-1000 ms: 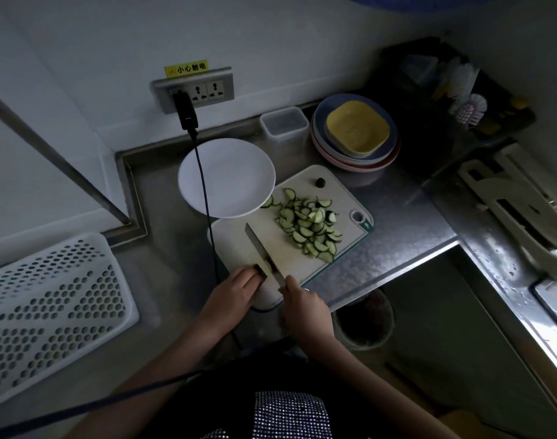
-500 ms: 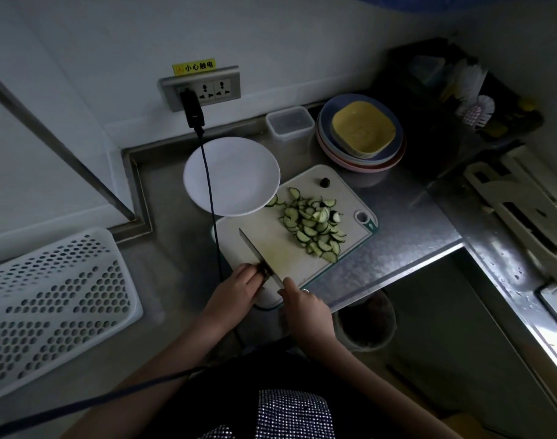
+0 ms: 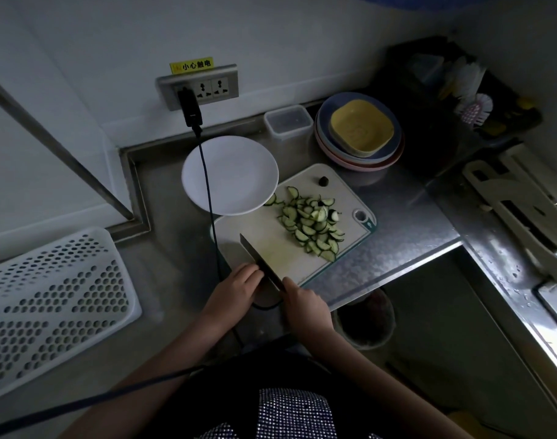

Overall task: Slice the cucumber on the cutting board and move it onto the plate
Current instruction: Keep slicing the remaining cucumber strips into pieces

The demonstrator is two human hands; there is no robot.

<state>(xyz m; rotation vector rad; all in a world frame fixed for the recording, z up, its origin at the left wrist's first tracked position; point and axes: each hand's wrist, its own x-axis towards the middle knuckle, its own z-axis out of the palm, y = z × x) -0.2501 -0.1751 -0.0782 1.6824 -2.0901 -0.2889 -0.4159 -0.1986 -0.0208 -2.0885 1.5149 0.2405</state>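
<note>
Several half-moon cucumber slices lie heaped on the right half of the white cutting board. A dark cucumber end piece sits alone at the board's far edge. The empty white plate stands at the board's far left corner, overlapping it. My right hand grips the handle of the knife, whose blade points away over the board's near left part. My left hand has curled fingers that touch the blade's left side near the handle.
A black cable runs from the wall socket across the plate toward me. Stacked plates with a yellow dish and a clear tub stand behind the board. A white perforated basket lies left. A bin sits below the counter edge.
Both hands and the knife stay at the board's near edge; the blade has shifted only slightly. The cucumber pile and the plate have not moved.
</note>
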